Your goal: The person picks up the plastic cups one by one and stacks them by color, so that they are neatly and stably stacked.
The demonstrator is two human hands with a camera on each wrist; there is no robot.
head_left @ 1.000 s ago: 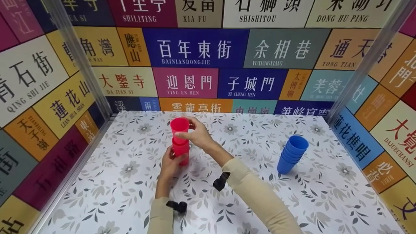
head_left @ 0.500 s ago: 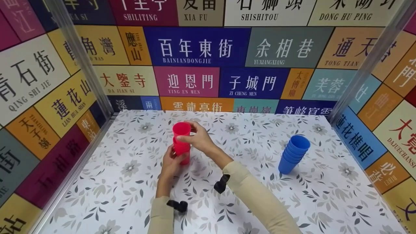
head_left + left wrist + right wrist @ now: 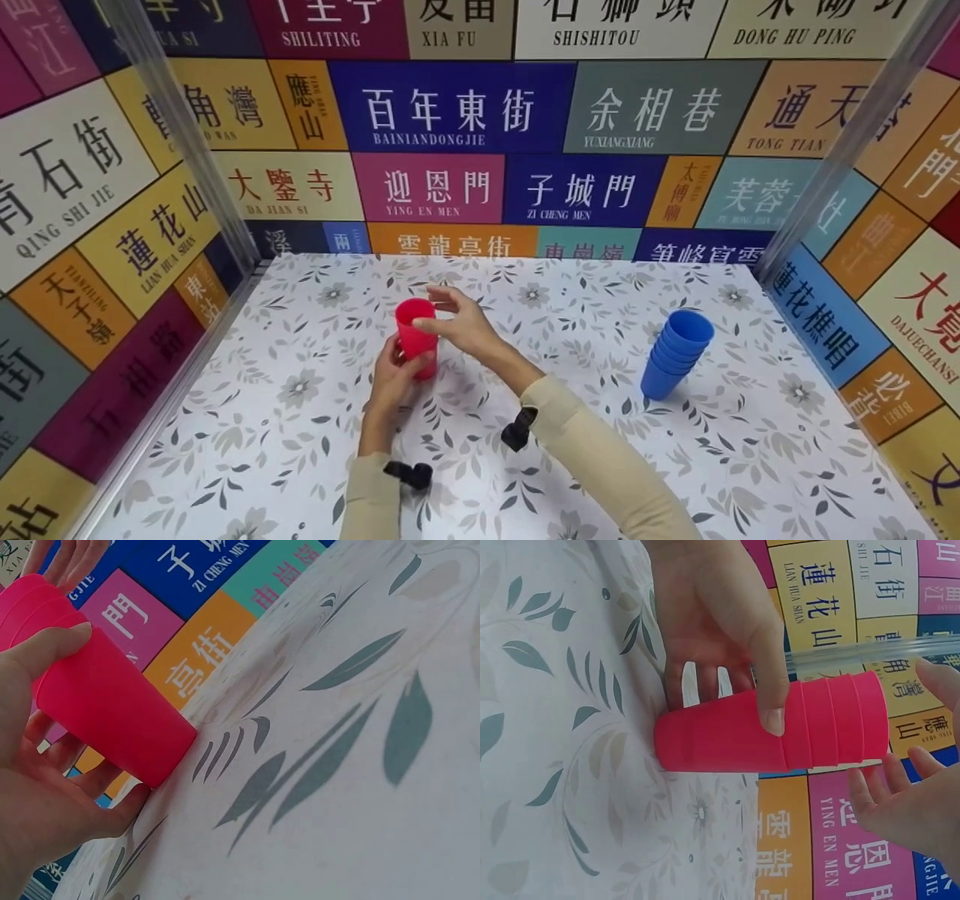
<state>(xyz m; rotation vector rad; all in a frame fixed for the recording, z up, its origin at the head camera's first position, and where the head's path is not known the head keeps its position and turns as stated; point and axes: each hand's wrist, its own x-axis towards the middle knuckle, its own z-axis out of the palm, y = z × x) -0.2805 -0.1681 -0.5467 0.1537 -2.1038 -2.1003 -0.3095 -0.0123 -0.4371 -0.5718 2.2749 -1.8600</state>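
A stack of several nested red cups (image 3: 415,339) stands upright on the table, left of the middle in the head view. My left hand (image 3: 393,376) holds the stack low down, its thumb across the near side, as the left wrist view of the red cups (image 3: 112,701) also shows. Beside the top rim is my right hand (image 3: 468,327), fingers spread and thumb apart. In the right wrist view the right hand (image 3: 919,814) lies loosely around the rim end; whether a fingertip touches it, I cannot tell.
On the right of the table stands a second stack, of several blue cups (image 3: 676,356), mouths up. A pale tablecloth with a leaf pattern (image 3: 300,390) covers the table. Panels with street-name lettering (image 3: 454,112) enclose the back and sides.
The upper red cup has gone down into the lower red stack, which now looks like one short stack. My right hand came down with it and loosened its fingers. The left hand stayed.
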